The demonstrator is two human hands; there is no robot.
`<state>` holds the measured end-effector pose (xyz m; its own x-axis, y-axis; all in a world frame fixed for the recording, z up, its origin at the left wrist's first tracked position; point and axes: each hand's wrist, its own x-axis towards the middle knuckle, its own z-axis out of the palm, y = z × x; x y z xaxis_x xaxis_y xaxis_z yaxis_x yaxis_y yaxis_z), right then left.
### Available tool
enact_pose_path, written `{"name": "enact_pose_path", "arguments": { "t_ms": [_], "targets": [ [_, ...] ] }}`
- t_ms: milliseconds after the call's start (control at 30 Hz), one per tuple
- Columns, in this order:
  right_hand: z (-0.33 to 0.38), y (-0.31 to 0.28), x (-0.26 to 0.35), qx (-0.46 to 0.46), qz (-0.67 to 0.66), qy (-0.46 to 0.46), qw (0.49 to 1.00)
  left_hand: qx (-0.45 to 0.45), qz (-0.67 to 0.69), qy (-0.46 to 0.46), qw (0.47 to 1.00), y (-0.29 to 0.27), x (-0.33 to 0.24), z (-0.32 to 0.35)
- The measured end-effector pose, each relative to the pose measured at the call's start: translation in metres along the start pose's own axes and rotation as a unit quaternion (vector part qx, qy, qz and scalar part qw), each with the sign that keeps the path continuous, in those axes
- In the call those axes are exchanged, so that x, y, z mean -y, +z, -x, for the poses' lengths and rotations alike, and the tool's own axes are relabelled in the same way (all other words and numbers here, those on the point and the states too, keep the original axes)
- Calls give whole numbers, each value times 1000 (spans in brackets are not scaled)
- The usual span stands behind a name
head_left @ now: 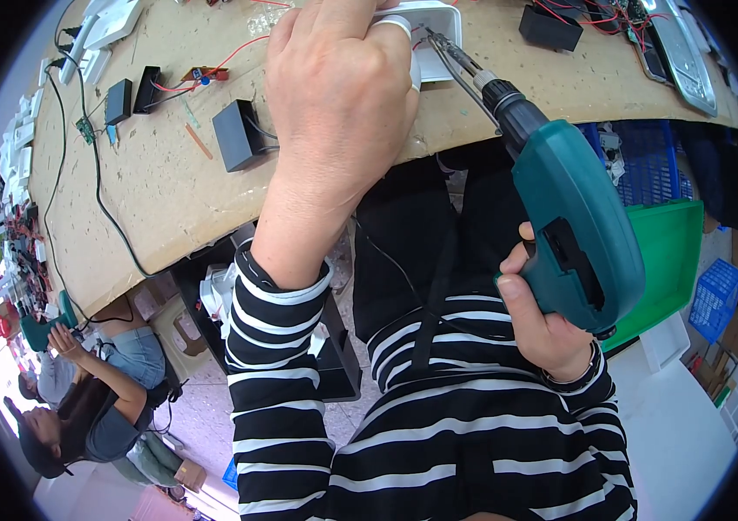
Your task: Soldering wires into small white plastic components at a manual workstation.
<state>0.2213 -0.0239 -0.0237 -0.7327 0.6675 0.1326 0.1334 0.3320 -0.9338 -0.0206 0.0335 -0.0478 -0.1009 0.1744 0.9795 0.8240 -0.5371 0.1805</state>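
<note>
– Where is the green soldering gun (579,204) pointing?
– The right hand (544,334) is gripping its handle; its tip is hovering over the white box (445,62), beside the left hand (338,95).
– Left's grip?
– Fingertips are hiding; I can't tell.

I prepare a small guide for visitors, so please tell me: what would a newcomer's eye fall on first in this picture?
Probably the teal gun-shaped tool, right of centre, gripped in the right hand, its front end reaching over a white open box at the top edge. Next, the left hand, large at the upper middle. Then perhaps the bright green bin at the right.
</note>
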Motion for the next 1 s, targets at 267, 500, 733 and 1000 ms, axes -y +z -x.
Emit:
{"name": "enact_pose_path", "arguments": {
  "t_ms": [267, 500, 733, 1000],
  "targets": [
    [-3, -1, 2, 6, -11, -2, 1000, 2, 1, 4, 1000, 0, 0, -2],
    [-3, -1, 0, 6, -2, 1, 1000, -15, -3, 11, 1000, 3, 2, 0],
    [-4, -1, -6, -19, 2, -6, 1000, 268, -251, -20, 930, -20, -31, -28],
    [3, 1, -10, -26, 14, 2, 1000, -17, -6, 13, 1000, 4, 2, 0]
  ]
}}
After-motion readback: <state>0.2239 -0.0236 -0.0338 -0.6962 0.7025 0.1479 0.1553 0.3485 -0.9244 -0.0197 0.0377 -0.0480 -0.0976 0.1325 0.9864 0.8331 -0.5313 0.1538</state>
